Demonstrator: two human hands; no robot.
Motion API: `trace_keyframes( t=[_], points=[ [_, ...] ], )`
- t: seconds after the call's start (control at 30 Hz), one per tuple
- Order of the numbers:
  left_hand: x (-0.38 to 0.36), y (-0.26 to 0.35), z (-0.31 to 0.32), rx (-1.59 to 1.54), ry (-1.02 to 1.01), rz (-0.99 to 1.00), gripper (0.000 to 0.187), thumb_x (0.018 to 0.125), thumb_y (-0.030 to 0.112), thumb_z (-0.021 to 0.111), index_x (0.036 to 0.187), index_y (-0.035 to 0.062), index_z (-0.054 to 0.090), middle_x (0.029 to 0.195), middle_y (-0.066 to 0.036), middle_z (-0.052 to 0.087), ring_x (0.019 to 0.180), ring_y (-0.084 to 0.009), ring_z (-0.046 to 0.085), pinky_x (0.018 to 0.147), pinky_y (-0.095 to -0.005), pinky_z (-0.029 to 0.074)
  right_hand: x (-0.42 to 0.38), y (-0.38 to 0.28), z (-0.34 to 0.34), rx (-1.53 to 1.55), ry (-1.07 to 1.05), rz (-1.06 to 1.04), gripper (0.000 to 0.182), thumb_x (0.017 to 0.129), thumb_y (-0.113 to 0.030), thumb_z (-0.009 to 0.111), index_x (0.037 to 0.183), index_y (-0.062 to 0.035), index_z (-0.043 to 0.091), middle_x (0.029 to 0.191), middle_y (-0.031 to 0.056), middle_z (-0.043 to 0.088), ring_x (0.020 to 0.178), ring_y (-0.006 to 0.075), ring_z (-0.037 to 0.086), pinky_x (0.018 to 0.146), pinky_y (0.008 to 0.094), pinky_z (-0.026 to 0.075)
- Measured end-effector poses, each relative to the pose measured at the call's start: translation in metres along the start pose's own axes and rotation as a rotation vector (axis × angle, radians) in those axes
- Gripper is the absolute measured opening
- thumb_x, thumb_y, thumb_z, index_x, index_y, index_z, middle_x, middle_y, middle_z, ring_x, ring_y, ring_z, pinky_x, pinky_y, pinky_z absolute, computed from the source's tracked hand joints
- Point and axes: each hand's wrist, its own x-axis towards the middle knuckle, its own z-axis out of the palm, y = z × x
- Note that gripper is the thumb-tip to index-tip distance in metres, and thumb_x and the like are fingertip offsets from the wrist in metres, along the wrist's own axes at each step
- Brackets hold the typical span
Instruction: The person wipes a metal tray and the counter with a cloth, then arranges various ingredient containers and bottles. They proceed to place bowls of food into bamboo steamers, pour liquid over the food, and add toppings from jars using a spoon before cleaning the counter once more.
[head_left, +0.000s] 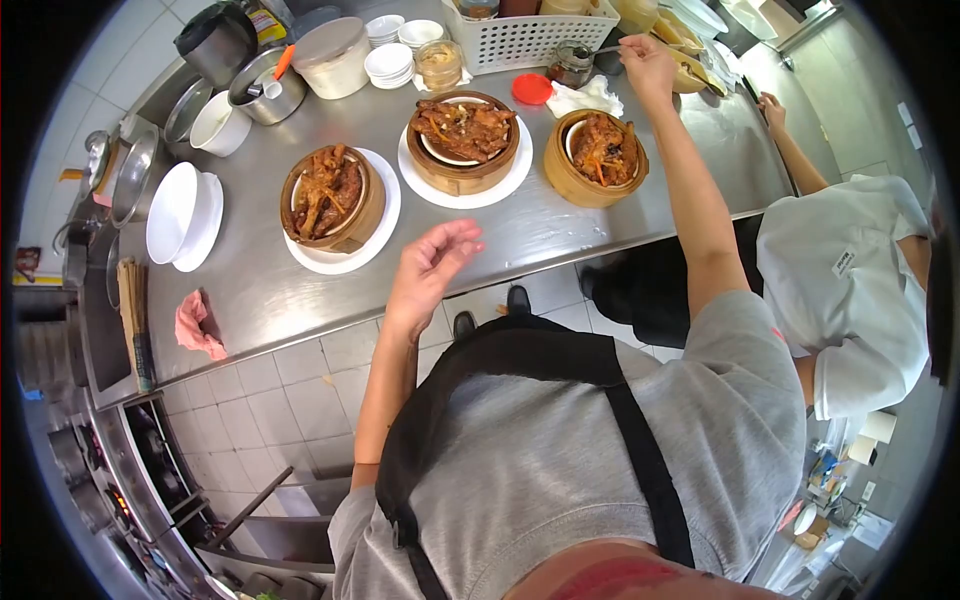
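My left hand (432,262) is hovering released, fingers loosely curled, over the near edge of the steel counter (560,215), just beside the left bamboo steamer (332,197) on its white plate (345,258). My right hand (647,62) is reaching to the counter's far side, seemingly gripping a spoon handle (606,49) resting in a glass jar (571,64). The right steamer (598,155) is lying below that hand, the middle steamer (463,140) between.
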Motion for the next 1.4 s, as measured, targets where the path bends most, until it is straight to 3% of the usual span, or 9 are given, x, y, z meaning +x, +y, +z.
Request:
trace_keyframes(
  t=[0.1, 0.17, 0.3, 0.5, 0.7, 0.77, 0.87, 1.3, 1.4],
  points=[
    [-0.004, 0.001, -0.008, -0.004, 0.021, 0.002, 0.031, 0.086, 0.012, 0.053, 0.113, -0.002, 0.051, 0.105, -0.011, 0.058, 0.093, -0.0166, 0.057, 0.081, -0.0271, 0.044, -0.002, -0.001, 0.002, 0.024, 0.059, 0.018, 0.016, 0.073, -0.016, 0.059, 0.085, -0.0088, 0.065, 0.067, 0.0051, 0.064, 0.059, 0.0126, 0.06, 0.057, 0.0253, 0.047],
    [-0.007, 0.002, -0.018, -0.004, 0.068, -0.001, 0.029, 0.086, 0.012, 0.053, 0.111, -0.002, 0.052, 0.103, -0.01, 0.059, 0.091, -0.0161, 0.058, 0.079, -0.0268, 0.044, 0.0, -0.007, -0.001, 0.434, 0.057, 0.354, 0.017, 0.073, -0.013, 0.059, 0.086, -0.0022, 0.064, 0.07, 0.0084, 0.065, 0.06, 0.0137, 0.061, 0.055, 0.0239, 0.049],
    [-0.017, -0.004, -0.06, 0.054, 0.157, 0.062, 0.017, 0.086, 0.015, 0.054, 0.092, 0.0, 0.058, 0.078, -0.004, 0.06, 0.068, -0.0109, 0.057, 0.062, -0.0231, 0.046, 0.01, -0.04, -0.009, 0.513, 0.076, 0.361, 0.011, 0.075, -0.005, 0.061, 0.084, 0.0018, 0.061, 0.074, 0.0098, 0.063, 0.06, 0.0144, 0.061, 0.055, 0.0234, 0.05],
    [-0.038, -0.024, -0.129, 0.126, 0.754, 0.017, 0.014, 0.084, 0.013, 0.057, 0.084, -0.0001, 0.053, 0.068, -0.005, 0.054, 0.05, -0.0082, 0.051, 0.044, -0.0202, 0.042, -0.014, -0.143, 0.022, 0.831, -0.142, 0.115, 0.013, 0.077, -0.005, 0.061, 0.088, 0.0013, 0.061, 0.074, 0.0065, 0.063, 0.064, 0.0132, 0.06, 0.061, 0.0232, 0.049],
    [-0.039, -0.028, -0.143, 0.062, 0.816, 0.009, 0.033, 0.083, 0.007, 0.056, 0.107, -0.0054, 0.037, 0.068, -0.011, 0.055, 0.052, -0.0132, 0.055, 0.044, -0.0245, 0.048, -0.132, -0.278, 0.075, 0.415, -0.313, -0.352, 0.012, 0.076, -0.005, 0.06, 0.088, -0.0036, 0.062, 0.077, 0.004, 0.063, 0.068, 0.0121, 0.06, 0.06, 0.0231, 0.048],
    [-0.039, -0.028, -0.143, 0.076, 0.814, 0.011, 0.036, 0.083, 0.005, 0.055, 0.109, -0.0057, 0.034, 0.068, -0.011, 0.055, 0.052, -0.0138, 0.055, 0.043, -0.0251, 0.048, -0.147, -0.284, 0.098, 0.394, -0.167, -0.967, 0.015, 0.068, -0.001, 0.061, 0.083, -0.0042, 0.061, 0.078, 0.0051, 0.062, 0.07, 0.0171, 0.06, 0.062, 0.0256, 0.05],
    [-0.042, -0.024, -0.143, 0.113, 0.803, 0.006, 0.035, 0.083, 0.004, 0.054, 0.109, -0.0055, 0.033, 0.068, -0.012, 0.055, 0.051, -0.0144, 0.055, 0.044, -0.025, 0.048, -0.159, -0.291, 0.098, 0.358, -0.187, -1.094, 0.018, 0.064, 0.005, 0.059, 0.081, -0.0008, 0.062, 0.079, 0.0103, 0.062, 0.071, 0.0232, 0.061, 0.061, 0.0293, 0.051],
    [-0.042, -0.028, -0.151, 0.031, 0.742, -0.018, 0.037, 0.083, 0.011, 0.057, 0.111, -0.001, 0.035, 0.071, -0.012, 0.054, 0.052, -0.0156, 0.055, 0.044, -0.0257, 0.047, -0.161, -0.291, 0.098, 0.255, -0.102, -1.181, 0.018, 0.062, -0.002, 0.059, 0.079, -0.0053, 0.06, 0.08, 0.0042, 0.062, 0.076, 0.0179, 0.061, 0.066, 0.027, 0.052],
    [-0.044, -0.03, -0.153, 0.021, 0.718, -0.028, 0.036, 0.083, 0.012, 0.057, 0.11, -0.0008, 0.036, 0.07, -0.012, 0.054, 0.05, -0.0147, 0.054, 0.043, -0.0253, 0.047, -0.163, -0.288, 0.101, 0.314, -0.215, -0.964, 0.012, 0.067, -0.003, 0.061, 0.079, -0.0047, 0.061, 0.077, 0.0053, 0.062, 0.07, 0.0178, 0.061, 0.06, 0.0276, 0.05]
  ],
)
